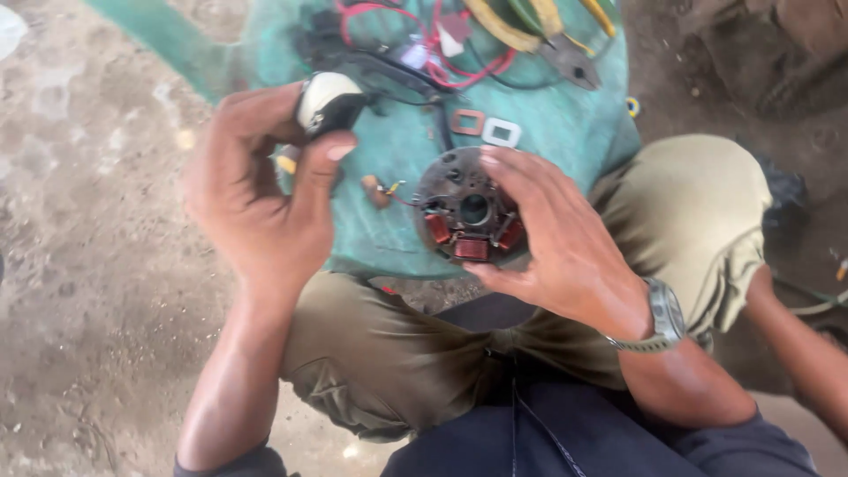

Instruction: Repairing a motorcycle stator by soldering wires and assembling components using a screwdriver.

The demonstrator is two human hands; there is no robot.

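I am gripping the stator plate (468,212) in my right hand (565,247), coils upturned for inspection, while my left hand (265,194) is pinching a black-and-white part (329,100).

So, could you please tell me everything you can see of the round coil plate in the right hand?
The round coil plate is a dark, grimy metal disc with a round hole at its centre and smaller holes around it. Reddish copper-coloured wound coils sit along its lower edge. A thin wire runs from its left side towards a small brown piece on the green stool. The right hand cups it from the right, fingers over the top edge and thumb beneath, holding it tilted, face up towards the camera, above the stool's front edge.
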